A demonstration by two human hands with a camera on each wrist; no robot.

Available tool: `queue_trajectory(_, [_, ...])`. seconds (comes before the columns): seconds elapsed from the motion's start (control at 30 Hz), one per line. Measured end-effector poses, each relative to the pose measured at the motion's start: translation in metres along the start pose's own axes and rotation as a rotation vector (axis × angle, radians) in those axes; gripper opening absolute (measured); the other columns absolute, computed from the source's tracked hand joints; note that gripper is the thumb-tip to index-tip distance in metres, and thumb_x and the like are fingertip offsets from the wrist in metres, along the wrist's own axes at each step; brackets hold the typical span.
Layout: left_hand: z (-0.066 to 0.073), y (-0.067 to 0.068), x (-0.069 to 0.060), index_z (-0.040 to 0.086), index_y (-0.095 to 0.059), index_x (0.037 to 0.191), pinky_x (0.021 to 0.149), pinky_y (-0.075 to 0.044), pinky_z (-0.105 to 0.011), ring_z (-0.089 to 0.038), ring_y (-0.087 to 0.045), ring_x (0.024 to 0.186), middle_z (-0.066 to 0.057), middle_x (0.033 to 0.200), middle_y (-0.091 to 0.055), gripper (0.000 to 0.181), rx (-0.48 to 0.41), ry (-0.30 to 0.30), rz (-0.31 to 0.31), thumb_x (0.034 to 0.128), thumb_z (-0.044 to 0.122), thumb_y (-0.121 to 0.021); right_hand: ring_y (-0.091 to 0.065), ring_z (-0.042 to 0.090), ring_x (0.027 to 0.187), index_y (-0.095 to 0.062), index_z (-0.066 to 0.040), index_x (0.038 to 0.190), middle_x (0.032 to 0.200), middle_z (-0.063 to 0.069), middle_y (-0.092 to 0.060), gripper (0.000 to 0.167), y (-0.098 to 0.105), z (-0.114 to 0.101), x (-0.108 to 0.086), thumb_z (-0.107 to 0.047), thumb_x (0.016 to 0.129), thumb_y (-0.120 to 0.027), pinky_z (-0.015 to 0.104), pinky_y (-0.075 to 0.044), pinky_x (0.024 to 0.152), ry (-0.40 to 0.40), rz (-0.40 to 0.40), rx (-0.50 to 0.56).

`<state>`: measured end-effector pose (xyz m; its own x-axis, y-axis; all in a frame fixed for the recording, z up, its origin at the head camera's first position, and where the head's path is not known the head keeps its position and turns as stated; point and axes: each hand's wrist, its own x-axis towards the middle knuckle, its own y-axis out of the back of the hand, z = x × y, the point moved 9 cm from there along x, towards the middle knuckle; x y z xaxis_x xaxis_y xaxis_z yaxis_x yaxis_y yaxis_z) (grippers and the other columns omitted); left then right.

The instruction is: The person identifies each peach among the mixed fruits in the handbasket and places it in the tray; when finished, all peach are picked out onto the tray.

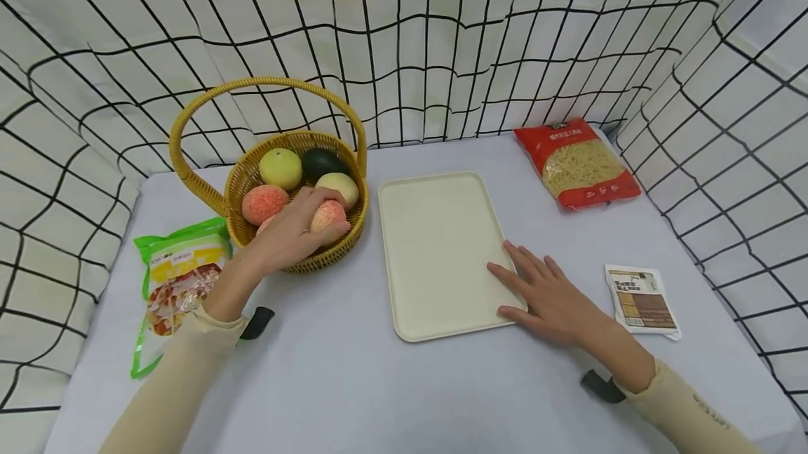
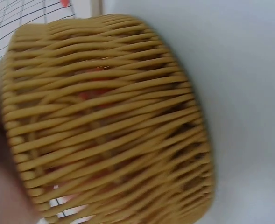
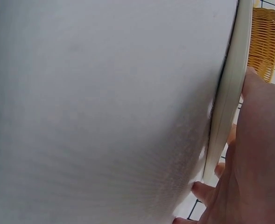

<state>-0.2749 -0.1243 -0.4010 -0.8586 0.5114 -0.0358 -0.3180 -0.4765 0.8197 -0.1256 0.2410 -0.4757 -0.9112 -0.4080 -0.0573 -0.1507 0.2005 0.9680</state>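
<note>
My left hand (image 1: 292, 229) reaches into a yellow wicker basket (image 1: 325, 257) with a tall arched handle. Its thumb and fingers grip a speckled pink peach (image 1: 330, 217) at the basket's front right. Another peach (image 1: 265, 204), a yellow-green round fruit (image 1: 280, 168), a dark green fruit (image 1: 323, 163) and a pale round fruit (image 1: 341, 189) lie around it; one more peach is partly hidden under the hand. My right hand (image 1: 550, 298) rests with spread fingers on the right edge of a cream rectangular tray (image 1: 442, 257). In the left wrist view, the basket's woven side (image 2: 109, 121) hides the peach.
A green-edged food bag (image 1: 183, 285) lies left of the basket, partly under the left forearm. At the back right is a red pasta bag (image 1: 577, 163). A small white-and-brown packet (image 1: 644, 301) sits beyond the right hand. Black netting (image 1: 398, 54) surrounds the white table (image 1: 379, 398).
</note>
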Motion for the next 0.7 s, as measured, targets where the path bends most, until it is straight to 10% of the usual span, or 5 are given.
queue_trajectory(0.3, [0.008, 0.017, -0.006, 0.015, -0.058, 0.141, 0.104, -0.054, -0.056, -0.03, -0.062, 0.127, -0.009, 0.142, -0.061, 0.064, 0.028, -0.088, 0.284, 0.0895, 0.04, -0.085, -0.026, 0.042, 0.162, -0.036, -0.031, 0.167, 0.179, 0.013, -0.019, 0.076, 0.003, -0.003, 0.002, -0.057, 0.101, -0.063, 0.077, -0.027, 0.123, 0.006, 0.007, -0.005])
queue_trajectory(0.7, [0.021, 0.022, -0.013, 0.011, -0.058, 0.138, 0.097, -0.056, -0.054, -0.031, -0.063, 0.117, -0.012, 0.139, -0.06, 0.055, 0.028, -0.168, 0.342, 0.092, 0.028, -0.083, -0.023, 0.04, 0.163, -0.035, -0.032, 0.167, 0.18, 0.012, -0.018, 0.078, 0.002, -0.002, 0.002, -0.056, 0.1, -0.065, 0.077, -0.024, 0.124, 0.001, -0.002, 0.008])
